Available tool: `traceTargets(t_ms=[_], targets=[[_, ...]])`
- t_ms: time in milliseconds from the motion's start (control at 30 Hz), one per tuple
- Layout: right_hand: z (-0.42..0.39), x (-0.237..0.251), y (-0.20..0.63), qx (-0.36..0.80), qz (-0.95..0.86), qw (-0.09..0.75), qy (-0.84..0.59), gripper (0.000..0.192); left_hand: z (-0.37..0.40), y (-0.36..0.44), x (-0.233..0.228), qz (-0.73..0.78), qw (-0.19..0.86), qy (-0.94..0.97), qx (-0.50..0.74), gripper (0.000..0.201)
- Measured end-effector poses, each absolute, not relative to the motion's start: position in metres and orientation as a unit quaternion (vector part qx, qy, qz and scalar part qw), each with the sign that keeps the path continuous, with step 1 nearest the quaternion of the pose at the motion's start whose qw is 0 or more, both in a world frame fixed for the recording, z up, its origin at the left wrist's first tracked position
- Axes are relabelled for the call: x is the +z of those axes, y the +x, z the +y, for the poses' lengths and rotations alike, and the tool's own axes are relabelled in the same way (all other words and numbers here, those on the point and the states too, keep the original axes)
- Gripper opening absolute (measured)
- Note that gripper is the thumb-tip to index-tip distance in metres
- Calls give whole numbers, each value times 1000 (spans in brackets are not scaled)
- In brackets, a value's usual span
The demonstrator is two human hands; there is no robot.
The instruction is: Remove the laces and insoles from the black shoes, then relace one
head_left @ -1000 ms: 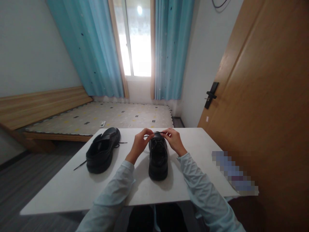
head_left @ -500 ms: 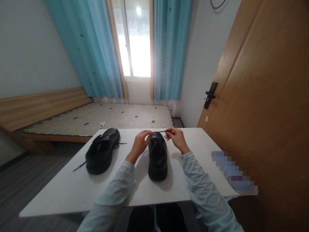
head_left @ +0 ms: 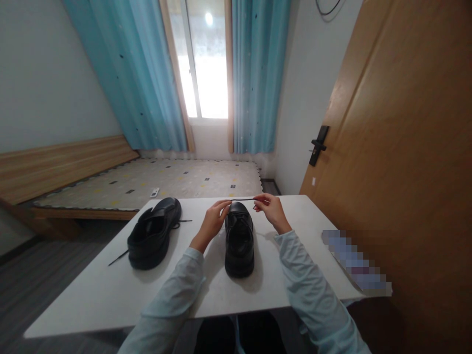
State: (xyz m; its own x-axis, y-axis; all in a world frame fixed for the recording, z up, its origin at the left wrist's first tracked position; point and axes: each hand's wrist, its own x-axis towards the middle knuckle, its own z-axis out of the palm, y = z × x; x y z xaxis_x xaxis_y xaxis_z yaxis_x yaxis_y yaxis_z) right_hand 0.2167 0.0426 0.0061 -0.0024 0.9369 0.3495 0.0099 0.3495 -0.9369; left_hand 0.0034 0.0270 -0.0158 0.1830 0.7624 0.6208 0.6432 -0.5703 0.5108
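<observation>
A black shoe (head_left: 239, 246) stands upright on the white table (head_left: 206, 305), its heel toward me and its toe pointing away. Over the toe, a thin black shoelace (head_left: 242, 199) is stretched straight between my two hands. My left hand (head_left: 216, 217) pinches one end just left of the toe. On the other side, my right hand (head_left: 271, 211) pinches the lace too, with a short tail hanging below its fingers. A second black shoe (head_left: 153, 236) rests on the table to the left, with loose lace ends sticking out on both sides.
A blurred bluish item (head_left: 356, 263) lies at the table's right edge. Beyond the table is a bed (head_left: 184, 177) with a small white remote (head_left: 155, 192) on it. The wooden door (head_left: 398, 147) stands close on the right.
My hands have moved slightly apart, and the lace between them shows longer and straighter. The view has shifted a little; both shoes rest in the same places on the table.
</observation>
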Motion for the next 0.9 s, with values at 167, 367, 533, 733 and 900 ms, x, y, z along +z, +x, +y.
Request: traceTargets(t_ms=[167, 367, 533, 733, 900], targets=[[41, 10, 218, 395, -593, 572, -407, 28, 28, 2, -16, 452, 72, 762, 458, 30], [40, 11, 219, 384, -602, 569, -408, 27, 27, 2, -13, 454, 86, 753, 468, 31], [38, 13, 219, 402, -587, 576, -403, 27, 26, 2, -12, 452, 88, 756, 466, 32], [35, 14, 223, 465, -578, 553, -378, 34, 25, 1, -10, 449, 81, 755, 472, 32], [35, 12, 224, 483, -597, 520, -374, 34, 26, -1, -9, 455, 73, 748, 477, 32]])
